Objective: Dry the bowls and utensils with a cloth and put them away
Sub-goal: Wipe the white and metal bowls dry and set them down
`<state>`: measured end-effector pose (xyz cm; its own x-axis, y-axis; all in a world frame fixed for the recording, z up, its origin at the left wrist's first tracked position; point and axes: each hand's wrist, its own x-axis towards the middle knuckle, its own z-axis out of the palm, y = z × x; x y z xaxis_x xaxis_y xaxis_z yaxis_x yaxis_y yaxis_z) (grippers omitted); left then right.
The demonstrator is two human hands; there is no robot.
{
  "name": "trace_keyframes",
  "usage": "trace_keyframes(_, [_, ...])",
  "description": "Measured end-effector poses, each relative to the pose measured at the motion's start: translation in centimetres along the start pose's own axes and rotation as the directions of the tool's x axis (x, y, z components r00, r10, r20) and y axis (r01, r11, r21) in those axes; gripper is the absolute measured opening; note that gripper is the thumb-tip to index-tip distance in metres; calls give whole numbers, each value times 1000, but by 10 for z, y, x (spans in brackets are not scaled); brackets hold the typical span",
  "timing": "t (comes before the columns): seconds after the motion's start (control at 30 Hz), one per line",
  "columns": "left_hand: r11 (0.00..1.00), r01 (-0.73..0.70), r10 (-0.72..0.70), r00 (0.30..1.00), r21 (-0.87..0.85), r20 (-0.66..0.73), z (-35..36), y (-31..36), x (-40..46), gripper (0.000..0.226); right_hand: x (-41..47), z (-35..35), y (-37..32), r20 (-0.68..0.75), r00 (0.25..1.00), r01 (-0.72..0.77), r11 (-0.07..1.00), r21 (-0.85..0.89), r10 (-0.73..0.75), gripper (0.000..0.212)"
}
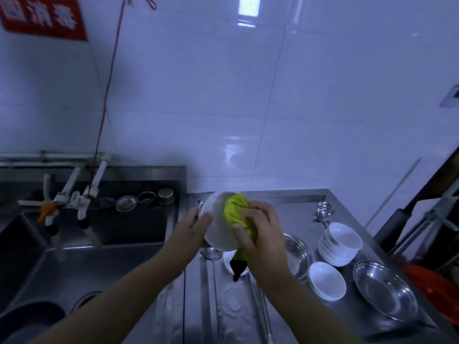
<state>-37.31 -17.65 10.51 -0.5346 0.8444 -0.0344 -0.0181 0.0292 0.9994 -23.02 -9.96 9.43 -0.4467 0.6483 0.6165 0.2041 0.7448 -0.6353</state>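
Observation:
My left hand [196,224] grips the rim of a white bowl [218,227], held tilted above the steel counter. My right hand [260,227] clutches a yellow-green cloth [236,209] and presses it against the bowl's surface; the cloth's dark tail hangs below my wrist. On the counter to the right stand a stack of white bowls [340,240], a single white bowl [327,280], a steel bowl [296,254] and a steel pan [385,289]. Metal ladles [323,212] lie at the back.
A steel sink [74,256] with white taps [74,194] lies to the left, strainers and lids [139,201] on its back ledge. A red cord [109,78] hangs down the tiled wall. A red object [432,286] and poles stand at the far right.

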Motion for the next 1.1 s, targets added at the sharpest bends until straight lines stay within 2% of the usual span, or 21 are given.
trace_keyframes(0.03, [999, -8, 8, 1000, -41, -15, 3, 6, -1, 25, 4, 2, 5, 89, 989, 130, 984, -119, -120, 24])
trace_keyframes(0.1, [998, -53, 50, 996, -38, -70, 7, 16, -1, 26, 7, 2, 11, 208, 911, 406, 857, -317, -355, 29])
trace_keyframes(0.13, [997, -74, 72, 993, -18, -95, 8, 20, -1, 27, 7, 1, 11, 239, 880, 473, 810, -348, -411, 31])
trace_keyframes(0.23, [995, -102, 102, 986, 7, -134, 12, 26, -4, 18, 0, 4, 9, 208, 870, 493, 776, -393, -447, 38])
trace_keyframes(0.37, [996, -89, 86, 981, -8, -172, 18, 31, -5, 28, -7, 20, -3, 111, 859, 502, 778, -378, -500, 30])
trace_keyframes(0.43, [993, -118, 113, 981, -18, -157, 18, 36, -1, 15, -4, 25, -10, 72, 847, 514, 779, -360, -526, 31])
trace_keyframes(0.5, [982, -183, 187, 976, 41, -109, 15, 42, 2, 17, -1, 24, -9, 68, 816, 559, 754, -344, -574, 29])
trace_keyframes(0.57, [963, -243, 250, 967, 119, -47, 9, 45, 6, 26, 6, 16, 4, 111, 727, 667, 657, -353, -678, 26])
trace_keyframes(0.67, [922, -274, 260, 962, 274, 87, -3, 52, 10, 42, 32, -10, 29, 283, 500, 857, 419, -301, -818, 23])
trace_keyframes(0.73, [890, -271, 209, 957, 367, 200, -8, 64, 10, 39, 54, -26, 40, 411, 336, 935, 249, -251, -847, 21])
trace_keyframes(0.8, [883, -254, 142, 946, 394, 290, -12, 77, 13, 31, 72, -35, 41, 469, 256, 962, 175, -210, -845, 15])
trace_keyframes(0.83, [892, -248, 129, 941, 378, 312, -14, 80, 15, 29, 78, -35, 40, 466, 260, 961, 180, -209, -846, 11])
trace_keyframes(0.9, [933, -258, 187, 943, 252, 274, -13, 79, 17, 35, 80, -31, 37, 429, 339, 933, 240, -270, -837, 11])
trace_keyframes(1.0, [943, -330, 327, 942, 38, 72, 0, 64, 18, 48, 72, -14, 26, 243, 538, 813, 421, -401, -807, 16])
trace_keyframes(1.1, [919, -394, 390, 915, -16, -106, 11, 55, 16, 35, 49, 16, 16, 61, 682, 692, 615, -379, -729, 18])
